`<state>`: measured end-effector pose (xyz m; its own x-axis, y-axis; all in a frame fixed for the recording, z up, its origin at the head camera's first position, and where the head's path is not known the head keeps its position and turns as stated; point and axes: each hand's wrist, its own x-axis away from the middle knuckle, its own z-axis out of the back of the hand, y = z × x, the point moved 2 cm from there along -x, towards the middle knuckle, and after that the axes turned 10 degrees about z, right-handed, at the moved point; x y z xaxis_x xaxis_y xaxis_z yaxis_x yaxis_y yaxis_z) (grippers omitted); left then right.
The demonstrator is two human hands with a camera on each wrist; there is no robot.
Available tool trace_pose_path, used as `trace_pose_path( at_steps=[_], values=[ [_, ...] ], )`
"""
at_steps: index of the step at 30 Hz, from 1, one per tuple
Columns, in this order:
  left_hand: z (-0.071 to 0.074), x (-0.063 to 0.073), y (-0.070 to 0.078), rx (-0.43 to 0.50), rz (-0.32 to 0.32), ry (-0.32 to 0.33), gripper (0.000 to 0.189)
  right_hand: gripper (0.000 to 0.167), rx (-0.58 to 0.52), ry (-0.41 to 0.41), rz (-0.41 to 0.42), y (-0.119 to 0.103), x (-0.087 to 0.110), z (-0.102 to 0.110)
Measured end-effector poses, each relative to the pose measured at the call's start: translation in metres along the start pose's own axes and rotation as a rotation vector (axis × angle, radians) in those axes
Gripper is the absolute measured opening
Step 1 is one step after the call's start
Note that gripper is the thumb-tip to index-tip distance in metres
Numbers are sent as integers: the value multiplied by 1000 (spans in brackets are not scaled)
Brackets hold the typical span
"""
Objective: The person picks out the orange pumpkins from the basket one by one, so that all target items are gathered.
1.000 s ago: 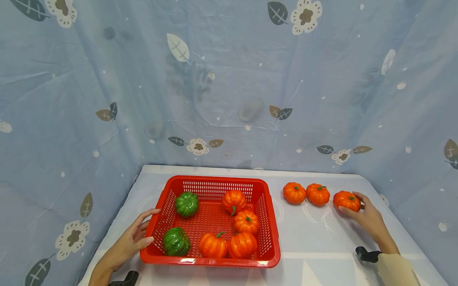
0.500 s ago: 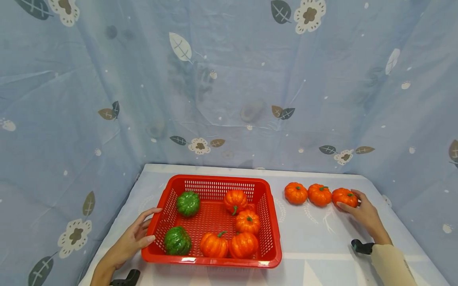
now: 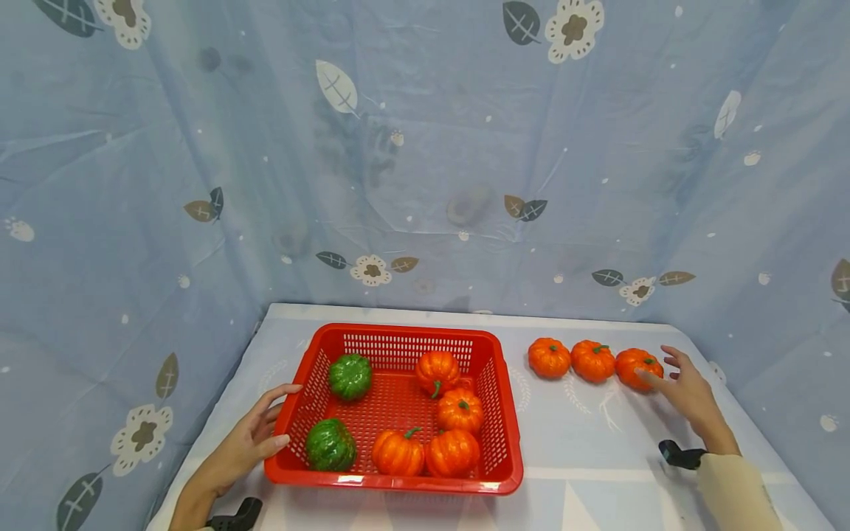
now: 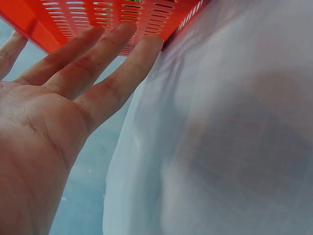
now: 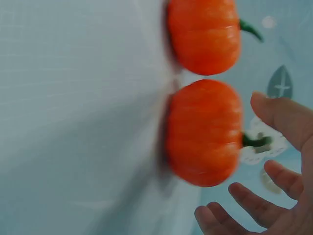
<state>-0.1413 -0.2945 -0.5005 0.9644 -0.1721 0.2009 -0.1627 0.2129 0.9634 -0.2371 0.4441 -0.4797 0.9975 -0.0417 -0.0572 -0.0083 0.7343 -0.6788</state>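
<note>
My left hand (image 3: pixel 232 453) rests its fingertips and thumb along the left side of a red plastic basket (image 3: pixel 393 484). In the left wrist view the fingers (image 4: pixel 110 93) reach nearly straight to the slotted wall. Two green pumpkins (image 3: pixel 350 377) sit in the basket's left half, and several orange pumpkins (image 3: pixel 460 411) fill its right part. On the table, three orange pumpkins form a row. Spread around the rightmost orange pumpkin (image 3: pixel 635 365) is my right hand (image 3: pixel 695 402), its fingers apart from it in the right wrist view and holding nothing.
The middle pumpkin (image 3: pixel 593 361) and left pumpkin (image 3: pixel 549 358) of the row stand right of the basket. A pale patterned cloth covers the table (image 3: pixel 558 442). Blue printed curtains (image 3: pixel 425 184) close in the back and both sides.
The right hand pushed the rightmost pumpkin left against the row, then loosened its fingers and drew back slightly to the right. The left hand has stayed at the basket.
</note>
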Motion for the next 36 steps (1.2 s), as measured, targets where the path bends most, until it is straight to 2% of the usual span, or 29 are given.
trace_pose_path(
  at_steps=[5,10,19,23,30,36],
  values=[
    [0,-1,-1,5,-5,-10,70,90,67,72,99,-20,3,8],
    [0,0,0,0,-20,-18,71,80,117,86,211,-52,1,7],
    [0,1,-1,1,-16,-21,71,70,119,68,442,-116,-1,-5],
    [0,0,0,-5,-23,-30,72,66,120,56,488,-140,-1,-14],
    [-1,1,1,-1,8,-5,73,64,86,-12,577,-177,-7,-38],
    [-1,1,0,-9,-8,-3,73,61,37,-66,645,-205,-14,-59]
  ],
)
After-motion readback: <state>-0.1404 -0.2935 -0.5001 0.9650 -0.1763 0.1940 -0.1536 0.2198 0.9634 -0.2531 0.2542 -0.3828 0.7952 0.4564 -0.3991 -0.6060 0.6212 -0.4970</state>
